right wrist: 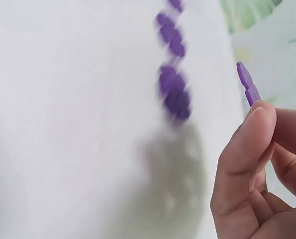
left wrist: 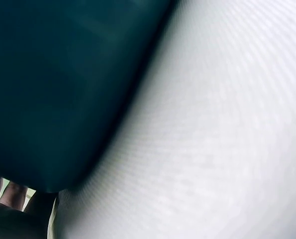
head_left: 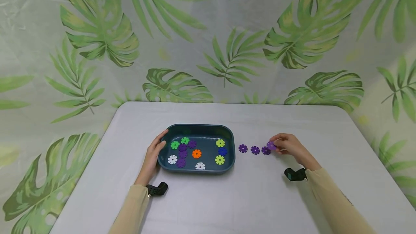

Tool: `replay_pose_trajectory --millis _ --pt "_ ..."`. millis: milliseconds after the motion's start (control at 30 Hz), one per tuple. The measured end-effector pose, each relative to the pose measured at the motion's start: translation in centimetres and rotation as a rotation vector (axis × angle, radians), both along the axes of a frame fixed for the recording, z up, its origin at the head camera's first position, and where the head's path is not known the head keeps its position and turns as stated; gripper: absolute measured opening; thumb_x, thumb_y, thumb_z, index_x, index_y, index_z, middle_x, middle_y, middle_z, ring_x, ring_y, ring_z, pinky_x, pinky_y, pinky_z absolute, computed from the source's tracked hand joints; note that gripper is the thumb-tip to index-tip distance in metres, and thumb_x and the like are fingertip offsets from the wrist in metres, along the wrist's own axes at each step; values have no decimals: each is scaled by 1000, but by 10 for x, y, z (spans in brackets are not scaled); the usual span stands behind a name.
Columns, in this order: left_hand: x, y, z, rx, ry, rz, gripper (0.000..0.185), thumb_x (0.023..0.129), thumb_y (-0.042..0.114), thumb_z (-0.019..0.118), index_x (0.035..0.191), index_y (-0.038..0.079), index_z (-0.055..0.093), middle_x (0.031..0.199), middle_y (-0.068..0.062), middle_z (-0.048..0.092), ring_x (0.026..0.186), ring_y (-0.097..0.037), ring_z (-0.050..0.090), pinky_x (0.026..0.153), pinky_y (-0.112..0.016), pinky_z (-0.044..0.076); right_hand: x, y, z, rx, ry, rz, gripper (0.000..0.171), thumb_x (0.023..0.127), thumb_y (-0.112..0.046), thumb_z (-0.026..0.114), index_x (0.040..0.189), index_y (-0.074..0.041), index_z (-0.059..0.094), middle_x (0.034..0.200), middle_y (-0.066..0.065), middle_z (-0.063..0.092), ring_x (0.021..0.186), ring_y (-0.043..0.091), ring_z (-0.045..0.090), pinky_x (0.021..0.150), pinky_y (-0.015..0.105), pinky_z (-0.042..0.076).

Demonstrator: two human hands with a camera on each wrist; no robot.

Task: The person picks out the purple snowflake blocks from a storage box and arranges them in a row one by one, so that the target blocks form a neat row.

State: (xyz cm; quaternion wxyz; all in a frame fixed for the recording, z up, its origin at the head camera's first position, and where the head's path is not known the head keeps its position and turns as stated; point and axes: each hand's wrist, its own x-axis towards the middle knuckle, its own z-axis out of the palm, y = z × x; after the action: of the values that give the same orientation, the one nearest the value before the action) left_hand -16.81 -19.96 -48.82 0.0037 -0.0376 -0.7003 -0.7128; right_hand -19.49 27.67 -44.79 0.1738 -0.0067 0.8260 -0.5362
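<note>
My right hand (head_left: 290, 147) pinches a purple notched plastic disc (head_left: 271, 145) between thumb and fingertips. In the right wrist view that disc (right wrist: 247, 84) is edge-on, raised off the tabletop. In the head view it overlaps the right end of a row of three purple discs (head_left: 255, 150) lying flat on the table. At the left end of a dark teal tray (head_left: 201, 171), my left hand (head_left: 152, 156) grips the rim, its thumb over the edge. The tray's wall (left wrist: 63, 89) fills much of the left wrist view and hides most of the fingers.
Inside the tray lie several purple discs (head_left: 183, 154), green discs (head_left: 174, 144), yellow-green discs (head_left: 220, 160), two white discs (head_left: 172, 159), an orange disc (head_left: 196, 154) and a blue disc (head_left: 222, 151). A white cloth covers the table (head_left: 247, 205); a leaf-patterned curtain (head_left: 234, 57) hangs behind.
</note>
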Motion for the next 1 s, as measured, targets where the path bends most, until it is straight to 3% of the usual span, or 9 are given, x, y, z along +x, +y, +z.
replay_pose_trajectory --millis 167,333,433,600,700,867,1000 --pt "8 3 18 -1 -15 -9 44 103 11 41 146 6 38 153 -6 29 142 -17 18 114 -38 14 4 16 -14 106 12 -32 26 95 -2 47 112 15 54 84 11 59 67 15 55 60 29 52" --pt "8 3 17 -4 -20 -7 44 103 11 41 147 7 38 154 -6 29 142 -17 18 114 -38 14 3 14 -16 278 86 -47 22 93 -4 48 106 11 58 84 13 61 65 16 56 57 30 51" --pt "6 3 15 -8 -14 -11 44 103 11 41 147 6 37 154 -6 28 142 -18 17 114 -39 13 3 4 -10 304 129 -54 22 94 -5 48 107 9 59 88 16 60 64 17 56 57 30 50" --pt "0 0 0 1 -1 1 43 103 11 41 146 10 40 153 -3 30 142 -16 17 114 -39 12 4 -33 11 120 164 -17 28 97 -6 46 117 11 54 100 25 56 71 24 58 63 33 53" --pt "-3 -1 -8 -2 7 18 42 103 13 41 145 13 42 152 1 33 141 -12 20 114 -36 13 5 -64 22 -16 163 40 29 100 -10 47 120 10 53 103 24 55 76 27 59 68 32 53" --pt "-4 -1 -10 -8 22 28 41 103 13 42 144 13 43 151 0 34 140 -13 21 114 -38 14 8 -125 32 -205 103 157 31 100 -13 48 122 8 52 106 20 56 76 24 59 72 32 54" --pt "-4 -1 -9 -16 26 29 42 103 13 41 145 13 43 151 -1 34 141 -14 21 114 -38 13 10 -171 29 -275 56 274 29 100 -11 47 123 7 52 113 24 58 77 21 60 74 32 54"
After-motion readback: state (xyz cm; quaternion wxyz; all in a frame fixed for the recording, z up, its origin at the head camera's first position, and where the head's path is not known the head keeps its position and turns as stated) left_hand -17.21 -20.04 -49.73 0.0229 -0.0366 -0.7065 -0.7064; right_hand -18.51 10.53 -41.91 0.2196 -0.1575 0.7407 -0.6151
